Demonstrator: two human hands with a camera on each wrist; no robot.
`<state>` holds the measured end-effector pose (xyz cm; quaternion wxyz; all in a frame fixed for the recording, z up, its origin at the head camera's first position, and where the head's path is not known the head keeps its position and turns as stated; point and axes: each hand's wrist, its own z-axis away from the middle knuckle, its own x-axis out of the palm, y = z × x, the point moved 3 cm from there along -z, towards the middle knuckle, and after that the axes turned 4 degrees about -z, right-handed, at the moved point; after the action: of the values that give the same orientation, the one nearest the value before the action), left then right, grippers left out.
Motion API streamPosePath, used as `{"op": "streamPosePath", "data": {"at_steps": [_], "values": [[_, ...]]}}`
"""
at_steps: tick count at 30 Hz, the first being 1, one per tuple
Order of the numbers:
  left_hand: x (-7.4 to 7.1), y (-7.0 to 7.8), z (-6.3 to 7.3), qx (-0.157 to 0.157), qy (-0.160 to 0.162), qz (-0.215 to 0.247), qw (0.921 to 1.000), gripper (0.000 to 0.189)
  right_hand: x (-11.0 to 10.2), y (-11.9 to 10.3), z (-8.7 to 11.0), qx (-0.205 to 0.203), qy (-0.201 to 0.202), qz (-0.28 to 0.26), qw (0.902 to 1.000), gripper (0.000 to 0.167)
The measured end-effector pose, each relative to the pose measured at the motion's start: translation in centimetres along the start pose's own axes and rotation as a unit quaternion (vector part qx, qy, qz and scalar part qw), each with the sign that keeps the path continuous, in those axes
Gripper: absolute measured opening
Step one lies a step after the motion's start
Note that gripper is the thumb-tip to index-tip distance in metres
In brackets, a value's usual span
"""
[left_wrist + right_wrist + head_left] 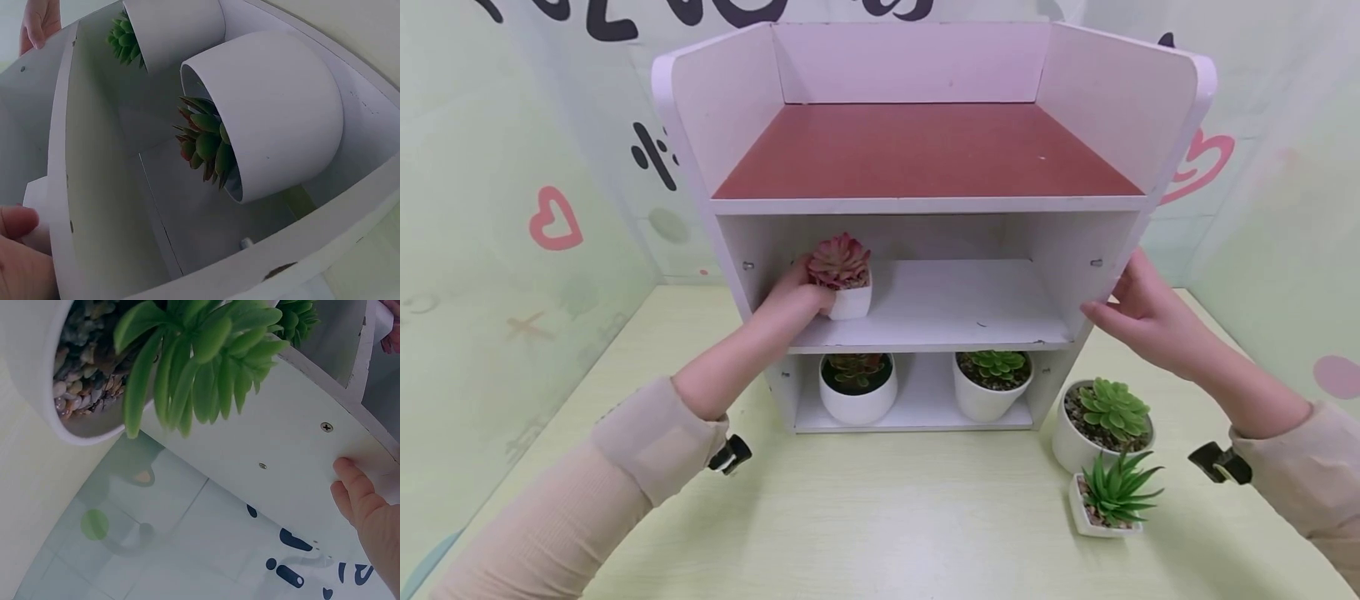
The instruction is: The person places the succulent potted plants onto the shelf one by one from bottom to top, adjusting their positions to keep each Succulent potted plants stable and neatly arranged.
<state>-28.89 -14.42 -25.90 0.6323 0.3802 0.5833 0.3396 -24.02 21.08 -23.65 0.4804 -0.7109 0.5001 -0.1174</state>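
Note:
My left hand (801, 292) holds a small white pot with a pink succulent (840, 262) at the left end of the middle shelf (955, 308). Its thumb lies against the pot's front; the other fingers are mostly hidden behind the plant. In the left wrist view, the thumb and part of the white pot (39, 194) show at the left edge. My right hand (1157, 321) touches the right side of the white shelf unit (928, 204), thumb near the front edge. In the right wrist view its fingertips (344, 467) rest on the outer side panel.
On the bottom shelf stand a white pot with a reddish-green succulent (859, 400) and another with a green succulent (988, 396). Right of the unit, a round potted succulent (1101, 425) and a spiky plant in a square pot (1108, 496) stand on the table (880, 517).

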Motion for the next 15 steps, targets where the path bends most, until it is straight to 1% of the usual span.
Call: {"op": "streamPosePath", "data": {"at_steps": [1,2,3,4,6,10,12,15], "values": [[0.1,1.5,2.0,-0.002,0.002,0.007,1.0,0.074,0.0,0.0,0.0,0.001,0.0,-0.001,1.0,0.072],[0.1,1.5,2.4,0.014,0.002,0.023,0.9996,0.077,0.0,0.0,0.0,0.002,0.0,-0.001,1.0,0.072],[0.1,2.3,3.7,0.01,0.0,0.028,0.9996,0.079,-0.1,0.0,0.0,0.003,0.0,0.0,1.0,0.072],[0.1,2.4,4.1,0.01,0.005,0.029,0.9995,0.08,-0.1,0.0,0.0,0.003,0.0,-0.001,1.0,0.073],[0.1,2.4,4.3,0.01,0.01,0.027,0.9995,0.081,-0.1,0.0,0.0,0.003,0.0,-0.002,1.0,0.073],[0.0,2.2,4.3,0.007,0.013,0.043,0.999,0.082,-0.1,0.1,0.1,0.004,0.002,-0.005,1.0,0.072],[0.0,2.0,4.3,0.01,0.018,0.048,0.9986,0.083,0.0,0.1,0.1,0.006,0.004,-0.004,1.0,0.072],[0.0,1.9,4.5,0.02,0.034,0.035,0.9986,0.087,0.0,0.1,0.1,0.007,0.004,0.0,1.0,0.071]]}}
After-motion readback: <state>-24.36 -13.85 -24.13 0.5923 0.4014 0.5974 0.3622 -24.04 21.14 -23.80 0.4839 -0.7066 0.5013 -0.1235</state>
